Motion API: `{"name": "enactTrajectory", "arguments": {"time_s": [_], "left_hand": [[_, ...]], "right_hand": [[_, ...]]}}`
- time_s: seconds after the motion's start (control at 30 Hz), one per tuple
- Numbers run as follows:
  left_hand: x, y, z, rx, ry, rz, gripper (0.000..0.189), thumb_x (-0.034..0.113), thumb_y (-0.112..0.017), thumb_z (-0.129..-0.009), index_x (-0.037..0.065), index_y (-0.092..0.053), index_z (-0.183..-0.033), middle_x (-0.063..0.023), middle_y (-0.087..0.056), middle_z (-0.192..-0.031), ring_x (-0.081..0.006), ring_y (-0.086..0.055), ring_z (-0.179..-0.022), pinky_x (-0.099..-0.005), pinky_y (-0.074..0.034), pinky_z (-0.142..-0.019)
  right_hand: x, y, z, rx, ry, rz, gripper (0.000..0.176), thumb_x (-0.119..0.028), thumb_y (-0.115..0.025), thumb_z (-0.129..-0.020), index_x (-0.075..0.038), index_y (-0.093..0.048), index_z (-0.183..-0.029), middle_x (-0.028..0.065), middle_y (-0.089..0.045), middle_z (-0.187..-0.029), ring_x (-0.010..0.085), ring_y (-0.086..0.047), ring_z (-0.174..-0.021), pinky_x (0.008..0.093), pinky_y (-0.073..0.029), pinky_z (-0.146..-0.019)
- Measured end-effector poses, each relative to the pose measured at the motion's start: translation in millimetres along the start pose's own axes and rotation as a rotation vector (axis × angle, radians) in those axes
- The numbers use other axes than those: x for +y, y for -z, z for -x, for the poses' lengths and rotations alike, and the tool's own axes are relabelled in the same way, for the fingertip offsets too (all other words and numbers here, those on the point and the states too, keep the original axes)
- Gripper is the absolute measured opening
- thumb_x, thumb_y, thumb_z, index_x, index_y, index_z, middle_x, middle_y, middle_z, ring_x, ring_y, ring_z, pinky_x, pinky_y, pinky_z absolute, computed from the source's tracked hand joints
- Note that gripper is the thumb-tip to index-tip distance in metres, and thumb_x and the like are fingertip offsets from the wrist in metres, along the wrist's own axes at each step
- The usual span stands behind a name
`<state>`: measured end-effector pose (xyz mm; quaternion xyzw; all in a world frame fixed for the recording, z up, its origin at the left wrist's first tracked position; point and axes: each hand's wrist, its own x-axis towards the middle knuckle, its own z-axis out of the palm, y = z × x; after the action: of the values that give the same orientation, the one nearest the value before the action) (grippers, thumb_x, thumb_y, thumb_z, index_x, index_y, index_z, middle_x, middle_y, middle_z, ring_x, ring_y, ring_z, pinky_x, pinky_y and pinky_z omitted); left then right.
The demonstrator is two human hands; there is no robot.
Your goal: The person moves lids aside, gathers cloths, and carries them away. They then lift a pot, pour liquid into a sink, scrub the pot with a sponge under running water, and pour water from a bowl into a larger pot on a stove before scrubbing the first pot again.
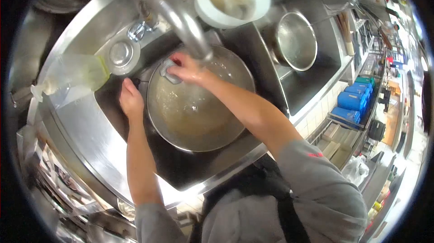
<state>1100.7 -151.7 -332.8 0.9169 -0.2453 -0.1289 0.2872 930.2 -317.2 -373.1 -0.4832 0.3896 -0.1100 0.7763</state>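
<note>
A large round metal bowl (203, 140) sits in the sink basin, with cloudy, light brown liquid inside. My right hand (187, 69) reaches over it and is closed on a grey scrubbing pad (170, 72), at the bowl's upper left inner wall. My left hand (131, 100) is just outside the bowl's left rim, thumb pointing up. A small dark piece shows by its fingertips; whether the hand grips it or the bowl cannot be seen. The curved metal faucet (183, 21) hangs over the bowl's far side, close to my right hand.
A white tub (203, 10) of cloudy liquid stands behind the bowl. Another metal bowl (296, 41) is in the right basin. At left are a sink strainer (121, 53) and a clear plastic bag (68, 78) with something yellow-green. Blue containers (352, 100) sit on shelving at right.
</note>
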Motion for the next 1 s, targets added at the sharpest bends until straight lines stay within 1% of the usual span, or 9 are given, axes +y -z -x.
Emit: {"name": "enactTrajectory", "arguments": {"time_s": [0.1,0.2,0.4,0.5,0.57,0.63,0.7,0.8,1.0], "left_hand": [[7.0,3.0,-0.4,-0.034,0.05,0.009,0.062,0.05,-0.033,-0.105,-0.001,-0.065,-0.119,-0.0316,-0.065,-0.111,-0.051,-0.059,-0.108,-0.0541,-0.048,-0.089],[9.2,6.1,5.1,-0.087,0.1,-0.024,0.062,0.051,-0.032,-0.105,0.001,-0.064,-0.124,-0.0267,-0.064,-0.122,-0.0468,-0.057,-0.117,-0.0505,-0.046,-0.098],[14.9,8.0,10.3,-0.036,0.012,-0.112,0.045,0.04,-0.034,-0.107,0.008,-0.057,-0.128,-0.0214,-0.061,-0.126,-0.044,-0.057,-0.117,-0.0544,-0.045,-0.1],[25.3,0.2,26.2,0.262,-0.48,-0.312,0.033,0.023,-0.052,-0.1,0.008,-0.057,-0.128,-0.0193,-0.056,-0.134,-0.0367,-0.049,-0.129,-0.0588,-0.034,-0.109],[74.5,5.3,58.9,0.123,-0.681,-0.195,0.034,0.024,-0.056,-0.101,0.012,-0.057,-0.132,-0.0164,-0.058,-0.135,-0.0322,-0.053,-0.129,-0.0527,-0.036,-0.111],[100.8,-17.1,85.5,-0.418,-0.519,0.105,0.03,0.022,-0.056,-0.101,0.011,-0.059,-0.129,-0.0179,-0.063,-0.128,-0.0343,-0.061,-0.119,-0.0457,-0.047,-0.102],[118.0,-57.0,108.8,-0.564,-0.331,0.412,0.029,0.021,-0.057,-0.101,0.01,-0.06,-0.127,-0.0188,-0.067,-0.122,-0.0364,-0.066,-0.109,-0.0413,-0.054,-0.091],[125.5,-84.8,114.7,-0.688,-0.347,0.239,0.032,0.022,-0.06,-0.099,0.009,-0.059,-0.127,-0.0175,-0.068,-0.119,-0.0357,-0.068,-0.103,-0.0414,-0.056,-0.086],[22.8,-108.7,90.3,-0.486,-0.54,-0.402,0.058,0.028,-0.064,-0.093,0.002,-0.046,-0.141,-0.0267,-0.033,-0.155,-0.0433,-0.029,-0.144,-0.0563,-0.022,-0.117]], "right_hand": [[-51.5,13.1,40.0,-0.083,0.162,0.562,0.042,-0.031,-0.063,-0.092,-0.003,-0.06,-0.124,0.0195,-0.066,-0.117,0.03,-0.066,-0.104,0.0405,-0.052,-0.095],[-83.2,3.8,75.5,-0.019,0.267,0.84,0.043,-0.029,-0.067,-0.087,-0.002,-0.062,-0.12,0.0219,-0.067,-0.11,0.0338,-0.067,-0.099,0.0416,-0.053,-0.091],[-118.7,9.8,133.0,-0.124,0.308,0.766,0.04,-0.023,-0.071,-0.085,-0.004,-0.063,-0.119,0.0157,-0.068,-0.108,0.0278,-0.067,-0.098,0.0379,-0.053,-0.086],[-113.9,38.0,178.4,0.02,0.34,0.743,0.033,-0.016,-0.069,-0.083,-0.002,-0.063,-0.112,0.0188,-0.068,-0.102,0.0341,-0.068,-0.094,0.0411,-0.053,-0.083],[-85.6,66.4,210.7,0.121,0.372,0.743,0.03,-0.012,-0.07,-0.081,-0.002,-0.062,-0.109,0.0183,-0.066,-0.1,0.0356,-0.066,-0.091,0.0416,-0.053,-0.081],[-62.6,92.0,252.4,0.182,0.375,0.805,0.03,-0.009,-0.07,-0.081,-0.001,-0.061,-0.109,0.0168,-0.064,-0.099,0.0313,-0.065,-0.089,0.0392,-0.053,-0.08],[-49.9,107.0,298.3,0.243,0.291,0.852,0.03,-0.006,-0.069,-0.08,0.0,-0.061,-0.109,0.0169,-0.063,-0.1,0.032,-0.063,-0.091,0.0397,-0.052,-0.08],[-31.2,119.5,355.6,0.355,0.272,0.904,0.03,-0.003,-0.069,-0.077,-0.001,-0.06,-0.105,0.0178,-0.064,-0.101,0.0376,-0.063,-0.095,0.0425,-0.053,-0.081],[-8.3,109.8,368.1,0.58,0.281,0.908,0.031,0.0,-0.068,-0.071,-0.003,-0.058,-0.101,0.015,-0.064,-0.101,0.0344,-0.064,-0.095,0.041,-0.054,-0.077]]}}
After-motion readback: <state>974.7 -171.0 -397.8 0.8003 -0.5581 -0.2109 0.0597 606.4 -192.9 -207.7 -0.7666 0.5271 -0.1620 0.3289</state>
